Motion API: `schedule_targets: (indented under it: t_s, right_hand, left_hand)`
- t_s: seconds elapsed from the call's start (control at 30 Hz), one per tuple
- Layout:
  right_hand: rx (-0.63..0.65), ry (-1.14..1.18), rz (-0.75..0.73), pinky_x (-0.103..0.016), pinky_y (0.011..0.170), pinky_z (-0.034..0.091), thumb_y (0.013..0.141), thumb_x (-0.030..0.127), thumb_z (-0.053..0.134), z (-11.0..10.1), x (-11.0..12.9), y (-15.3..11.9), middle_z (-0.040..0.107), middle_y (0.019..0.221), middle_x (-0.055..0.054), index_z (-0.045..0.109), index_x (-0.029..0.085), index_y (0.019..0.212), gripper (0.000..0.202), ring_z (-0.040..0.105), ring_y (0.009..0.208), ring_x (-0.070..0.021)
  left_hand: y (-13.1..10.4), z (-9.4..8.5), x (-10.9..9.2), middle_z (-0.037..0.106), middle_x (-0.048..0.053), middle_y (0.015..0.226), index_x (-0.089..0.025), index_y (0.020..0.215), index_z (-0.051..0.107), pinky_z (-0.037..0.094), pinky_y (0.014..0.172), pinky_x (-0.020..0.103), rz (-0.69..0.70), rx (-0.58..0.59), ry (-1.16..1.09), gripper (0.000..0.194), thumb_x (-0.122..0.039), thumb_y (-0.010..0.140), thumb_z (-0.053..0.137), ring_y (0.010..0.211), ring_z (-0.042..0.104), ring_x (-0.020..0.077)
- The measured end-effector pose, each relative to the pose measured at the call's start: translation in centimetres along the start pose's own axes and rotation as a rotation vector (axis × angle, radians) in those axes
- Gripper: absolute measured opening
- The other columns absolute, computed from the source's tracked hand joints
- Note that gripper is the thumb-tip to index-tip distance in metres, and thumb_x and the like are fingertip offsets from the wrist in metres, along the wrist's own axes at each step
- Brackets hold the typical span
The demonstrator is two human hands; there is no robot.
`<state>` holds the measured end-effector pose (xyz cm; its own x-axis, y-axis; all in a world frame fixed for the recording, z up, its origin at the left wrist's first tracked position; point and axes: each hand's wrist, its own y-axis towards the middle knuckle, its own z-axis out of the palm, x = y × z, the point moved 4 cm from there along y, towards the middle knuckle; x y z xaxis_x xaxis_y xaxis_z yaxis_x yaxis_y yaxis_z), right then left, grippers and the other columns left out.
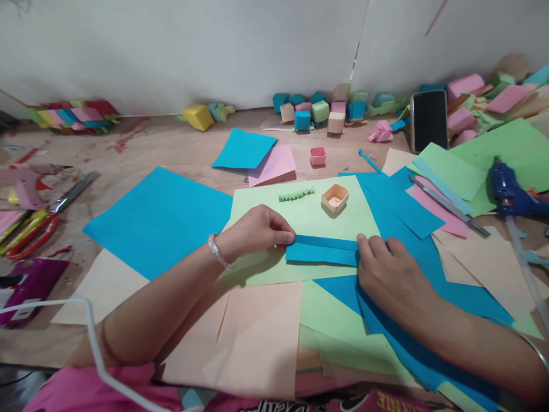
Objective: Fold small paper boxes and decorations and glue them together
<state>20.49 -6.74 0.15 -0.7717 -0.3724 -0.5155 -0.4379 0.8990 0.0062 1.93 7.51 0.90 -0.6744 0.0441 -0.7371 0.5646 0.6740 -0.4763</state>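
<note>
While both closed hands (pixel 266 228) (pixel 386 266) grip a folded blue paper strip (pixel 321 253), a white wall (pixel 214 51) rises behind the brown bench (pixel 171 150).

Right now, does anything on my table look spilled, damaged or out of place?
Reddish smears mark the tabletop at the back left, resembling a stain or spill. A pink paper piece left of the phone looks crumpled beside the neater paper boxes.

I have the folded strip (pixel 321 253) over a paper sheet (pixel 257 197), before a pleated piece (pixel 295 195) and, to its right, a small box (pixel 341 192). Scissors (pixel 55 212) lie on the counter (pixel 163 143) at my left; a glue gun (pixel 508 186) lies right.
</note>
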Motion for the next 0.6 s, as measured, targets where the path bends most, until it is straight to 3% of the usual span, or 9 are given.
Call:
schedule_targets:
  t_s: [0.07,0.17,0.27,0.33,0.43,0.5,0.6]
  right_hand:
    - [-0.003,0.015,0.003,-0.041,0.062,0.034,0.078,-0.005,0.045,0.0,0.0,0.0,0.064,0.095,-0.023,0.067,-0.002,0.112,0.040,0.051,0.075,-0.0284]
    - [-0.004,0.011,-0.001,-0.041,0.062,0.034,0.079,-0.004,0.045,0.1,0.0,0.0,0.064,0.095,-0.022,0.068,0.000,0.111,0.040,0.050,0.074,-0.0278]
    - [-0.004,-0.021,-0.014,-0.040,0.062,0.033,0.079,-0.003,0.045,0.3,0.0,-0.1,0.064,0.096,-0.022,0.067,-0.001,0.113,0.040,0.050,0.074,-0.0276]
    - [-0.002,-0.032,-0.014,-0.040,0.063,0.033,0.079,-0.002,0.046,0.3,0.0,-0.1,0.064,0.095,-0.022,0.067,-0.001,0.113,0.040,0.050,0.075,-0.0278]
    - [0.001,-0.020,-0.014,-0.040,0.063,0.033,0.080,0.000,0.047,0.3,0.0,0.1,0.064,0.094,-0.021,0.068,0.000,0.111,0.037,0.051,0.076,-0.0281]
    - [0.005,0.004,-0.022,-0.039,0.063,0.032,0.080,0.001,0.048,0.2,-0.2,0.2,0.064,0.095,-0.020,0.069,0.001,0.107,0.034,0.051,0.077,-0.0278]
    - [0.033,0.070,0.014,-0.037,0.060,0.029,0.080,0.000,0.048,-0.2,-1.0,0.2,0.062,0.088,-0.015,0.070,0.005,0.103,0.032,0.050,0.074,-0.0253]
  left_hand:
    - [0.0,-0.7,0.0,0.070,0.003,0.065,-0.015,0.068,0.073,0.045,0.056,0.022,0.006,-0.031,0.033,0.016,-0.029,0.072,0.067,0.061,0.060,0.0133]
    - [-0.3,-2.0,-0.3,0.067,0.002,0.063,-0.014,0.069,0.071,0.043,0.053,0.021,0.021,-0.167,0.125,0.014,-0.026,0.075,0.064,0.059,0.058,0.0130]
    - [-1.2,-2.1,-1.9,0.066,0.001,0.067,-0.016,0.077,0.069,0.041,0.053,0.021,0.216,-0.295,0.232,0.014,-0.025,0.081,0.060,0.059,0.056,0.0115]
    - [-2.0,-1.0,-3.4,0.067,0.002,0.076,-0.017,0.083,0.067,0.044,0.062,0.023,0.464,-0.282,0.320,0.015,-0.031,0.084,0.062,0.068,0.057,0.0125]
    - [-3.0,2.1,-4.4,0.064,0.007,0.090,-0.017,0.093,0.065,0.045,0.074,0.031,0.779,-0.179,0.554,0.041,-0.055,0.076,0.067,0.083,0.055,0.0191]
    - [-3.0,3.8,-4.1,0.062,0.010,0.097,-0.017,0.097,0.063,0.045,0.077,0.036,0.849,-0.151,0.705,0.048,-0.061,0.079,0.060,0.087,0.053,0.0223]
    - [-2.3,5.2,-3.3,0.060,0.010,0.099,-0.015,0.102,0.061,0.044,0.080,0.038,0.802,-0.137,0.799,0.029,-0.041,0.093,0.049,0.091,0.053,0.0231]
